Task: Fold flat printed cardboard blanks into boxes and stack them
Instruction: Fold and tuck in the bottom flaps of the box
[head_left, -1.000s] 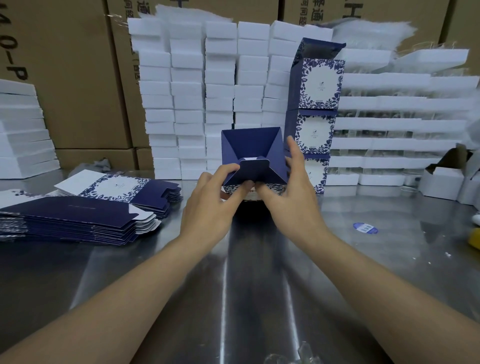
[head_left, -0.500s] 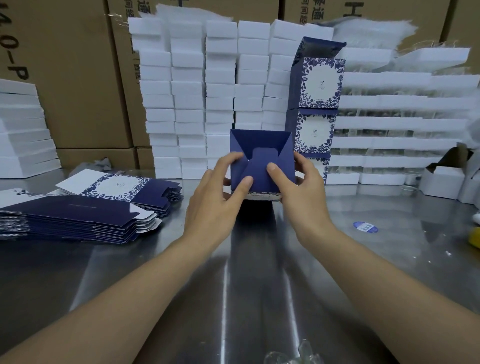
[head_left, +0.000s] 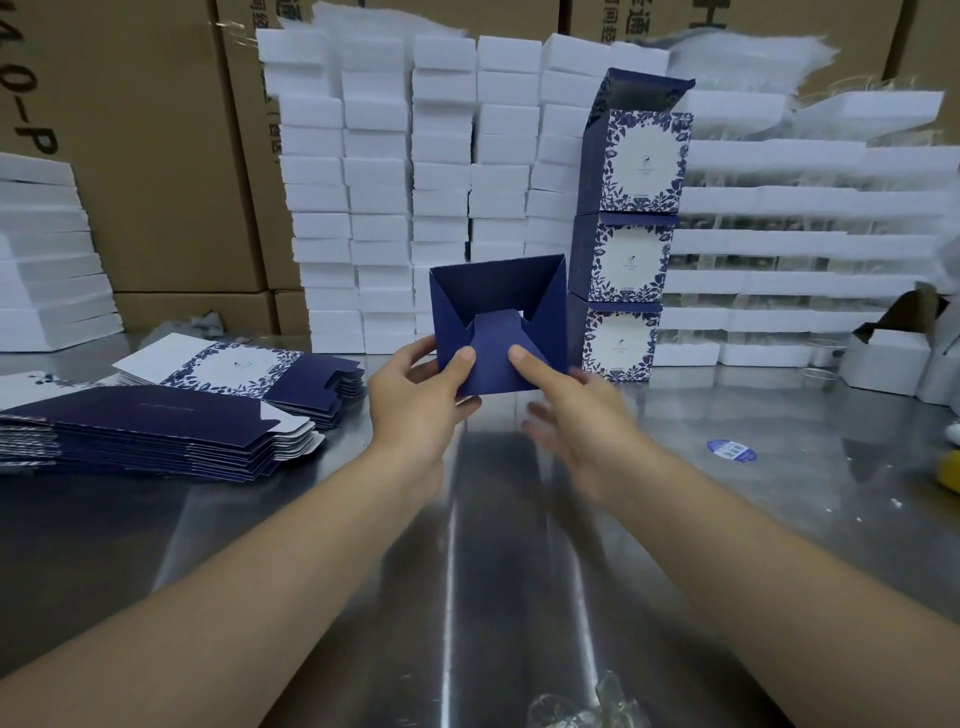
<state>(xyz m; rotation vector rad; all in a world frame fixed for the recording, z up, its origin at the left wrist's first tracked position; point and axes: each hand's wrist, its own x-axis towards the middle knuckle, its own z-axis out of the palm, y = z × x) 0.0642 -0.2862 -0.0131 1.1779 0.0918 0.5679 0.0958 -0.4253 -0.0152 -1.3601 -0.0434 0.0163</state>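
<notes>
Starting at the left, the flat blanks (head_left: 156, 426) lie in fanned piles on the desk (head_left: 467, 597), well apart from the work. The left hand (head_left: 415, 405) pinches the half-formed box (head_left: 498, 306) at its lower left corner, thumb on the front, fingers behind. The box is held just above the desk, bottom end toward the person, side flaps folded in, centre tongue apparently not yet seated (a gap shows above it). The right hand (head_left: 576, 421) grips nothing: its fingers are uncurled, with the index tip pressing the tongue from the lower right. The seating push would likely run away from the person. The finished stack (head_left: 628, 234) stands close behind on the right; bare desk lies below.
</notes>
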